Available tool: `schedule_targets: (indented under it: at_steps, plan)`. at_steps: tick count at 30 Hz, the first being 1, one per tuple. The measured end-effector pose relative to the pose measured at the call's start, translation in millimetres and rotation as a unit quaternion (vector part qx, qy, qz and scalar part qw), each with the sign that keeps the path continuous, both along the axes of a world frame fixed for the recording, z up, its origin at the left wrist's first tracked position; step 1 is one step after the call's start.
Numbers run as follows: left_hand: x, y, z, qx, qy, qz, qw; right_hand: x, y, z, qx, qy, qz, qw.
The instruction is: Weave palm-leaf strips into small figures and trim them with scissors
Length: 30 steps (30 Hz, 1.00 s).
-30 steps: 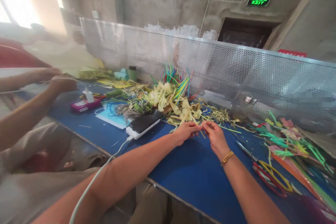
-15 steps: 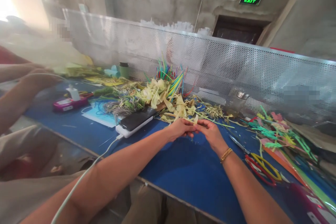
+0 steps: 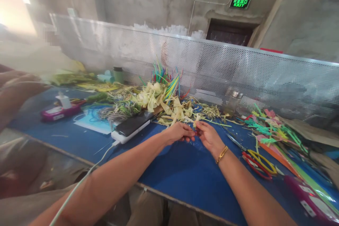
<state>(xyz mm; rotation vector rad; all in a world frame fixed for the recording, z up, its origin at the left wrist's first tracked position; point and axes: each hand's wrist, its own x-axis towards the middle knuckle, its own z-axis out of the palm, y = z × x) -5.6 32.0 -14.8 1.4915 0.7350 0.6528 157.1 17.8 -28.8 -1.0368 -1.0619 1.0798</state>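
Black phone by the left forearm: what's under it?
The black phone lies on a white power bank, whose front edge shows, with a white cable leaving it. The power bank sits on the blue table. Anything sandwiched between them is covered.

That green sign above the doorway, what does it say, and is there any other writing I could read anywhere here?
"EXIT": on the green lit sign on the concrete wall above the dark doorway.
A row of characters above that word on the same sign: too small to read.
The red strip behind the perforated screen: no text legible.
The labels on the pink case: blurred, unreadable.
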Motion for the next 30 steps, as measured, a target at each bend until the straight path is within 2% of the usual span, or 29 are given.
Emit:
schedule_targets:
  at_steps: [6, 11, 15, 18, 21, 26, 30]
  plan:
    - [1.7, -1.3, 1.0, 0.001, 0.007, 0.023, 1.000, -0.8, 2.2, -1.3, 0.021, -0.008, -0.017, 1.000]
    - [6.1, 0.7, 1.2, -0.002, -0.082, 0.094, 0.992, -6.4, -0.3, -0.2, 0.067, -0.051, -0.043, 0.996]
    - [7.4, 3.1, -1.2, -0.037, -0.136, 0.084, 0.987, -13.1, -6.1, 1.5, 0.084, -0.079, -0.059, 0.992]
    - [7.5, 4.3, -2.1, -0.045, -0.131, 0.111, 0.984, -13.5, -8.3, 4.5, 0.090, -0.094, -0.060, 0.990]
    - [7.0, 5.0, -1.6, -0.020, -0.108, 0.139, 0.984, -10.3, -8.2, 7.2, 0.105, -0.120, -0.050, 0.986]
    - [6.4, 8.2, -4.3, 0.017, -0.104, 0.125, 0.987, -3.3, -6.5, 8.6, 0.130, -0.204, -0.046, 0.969]
    - [7.1, 9.8, -8.5, 0.034, -0.109, 0.085, 0.990, -1.2, -4.3, 6.7, 0.101, -0.140, -0.048, 0.984]
